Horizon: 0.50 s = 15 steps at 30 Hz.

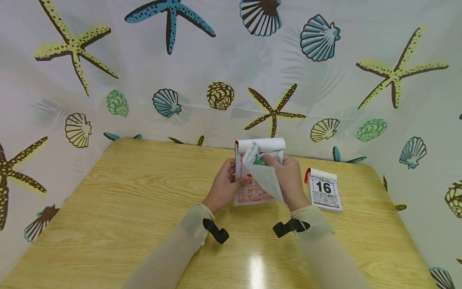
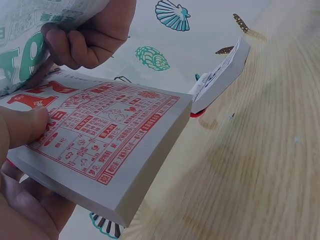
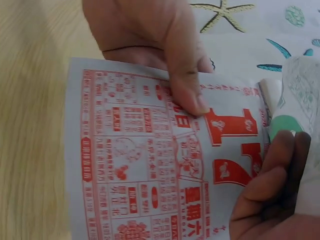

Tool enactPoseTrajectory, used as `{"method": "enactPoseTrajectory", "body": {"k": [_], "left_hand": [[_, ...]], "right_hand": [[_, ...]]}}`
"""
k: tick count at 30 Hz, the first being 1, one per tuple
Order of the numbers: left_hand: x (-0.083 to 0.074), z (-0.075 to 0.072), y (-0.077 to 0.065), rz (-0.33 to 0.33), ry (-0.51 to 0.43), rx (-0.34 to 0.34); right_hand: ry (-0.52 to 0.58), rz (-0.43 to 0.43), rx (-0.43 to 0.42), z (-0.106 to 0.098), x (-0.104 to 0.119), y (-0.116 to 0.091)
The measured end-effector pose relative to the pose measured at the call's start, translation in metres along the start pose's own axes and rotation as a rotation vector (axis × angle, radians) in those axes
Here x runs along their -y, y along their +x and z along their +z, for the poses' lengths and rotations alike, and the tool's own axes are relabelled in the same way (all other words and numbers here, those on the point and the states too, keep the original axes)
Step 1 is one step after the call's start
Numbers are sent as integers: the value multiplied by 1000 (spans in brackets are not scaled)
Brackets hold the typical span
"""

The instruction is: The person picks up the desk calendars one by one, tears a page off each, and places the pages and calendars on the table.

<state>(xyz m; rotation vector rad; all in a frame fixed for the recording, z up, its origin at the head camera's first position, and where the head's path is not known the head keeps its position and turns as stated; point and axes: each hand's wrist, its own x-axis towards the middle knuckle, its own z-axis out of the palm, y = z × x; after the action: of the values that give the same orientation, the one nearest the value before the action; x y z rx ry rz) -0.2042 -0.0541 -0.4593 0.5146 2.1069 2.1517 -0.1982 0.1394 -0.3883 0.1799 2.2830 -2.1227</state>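
Note:
My left hand (image 1: 224, 188) grips a thick tear-off calendar (image 1: 249, 196) by its left side, thumb on the front page and fingers behind. Red print covers that page, with a large 17 showing in the right wrist view. My right hand (image 1: 291, 178) pinches a thin green-printed page (image 1: 267, 180) near the calendar's top. This page is lifted and twisted away from the pad, its lower part hanging slantwise over the red page. In the left wrist view, the right fingers (image 2: 82, 47) curl against the page, and the calendar's block (image 2: 115, 130) is tilted above the table.
A second, smaller calendar (image 1: 326, 196) showing a black 16 lies on the wooden table (image 1: 151, 192), right of my right hand. Behind the table hangs a white cloth (image 1: 195, 76) printed with starfish and shells. Dark straps (image 1: 292, 227) circle both wrists.

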Motion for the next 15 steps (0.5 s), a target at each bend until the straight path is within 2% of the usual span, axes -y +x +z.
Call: {"method": "enactPoseTrajectory", "body": {"k": [7, 15], "left_hand": [[0, -1, 0, 8, 56, -28], [0, 2, 0, 34, 78, -33]], "right_hand": [[-118, -207, -75, 9, -5, -4], [-186, -347, -135, 12, -9, -7]]}}
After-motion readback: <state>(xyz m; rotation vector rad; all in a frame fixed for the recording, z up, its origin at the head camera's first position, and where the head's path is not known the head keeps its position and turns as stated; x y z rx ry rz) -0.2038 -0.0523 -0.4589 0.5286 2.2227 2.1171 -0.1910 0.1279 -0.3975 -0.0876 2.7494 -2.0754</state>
